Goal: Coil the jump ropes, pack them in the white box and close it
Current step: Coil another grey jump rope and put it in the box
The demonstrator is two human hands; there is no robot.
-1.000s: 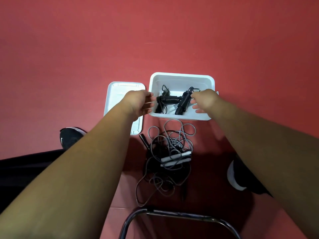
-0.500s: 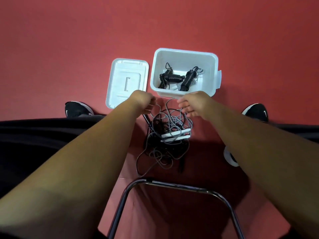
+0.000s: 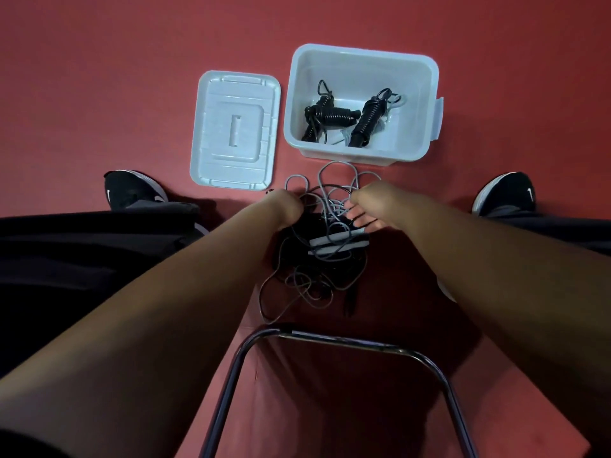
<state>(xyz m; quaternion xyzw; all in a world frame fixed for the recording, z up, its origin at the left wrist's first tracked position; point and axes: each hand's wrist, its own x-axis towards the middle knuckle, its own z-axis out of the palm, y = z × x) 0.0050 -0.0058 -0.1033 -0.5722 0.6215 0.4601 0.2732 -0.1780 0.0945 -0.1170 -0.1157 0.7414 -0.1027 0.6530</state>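
Now left hand (image 3: 285, 206) (curled, grip unclear) and loose-fingered right hand (image 3: 365, 211) reach the tangled ropes (image 3: 330, 241); next, isolate one.

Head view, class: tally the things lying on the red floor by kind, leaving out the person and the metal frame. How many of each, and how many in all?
White box: 1
White lid: 1
Coiled black jump ropes, inside the box: 2
Tangled pile of loose ropes: 1 (the ropes in it cannot be counted)
Total: 5
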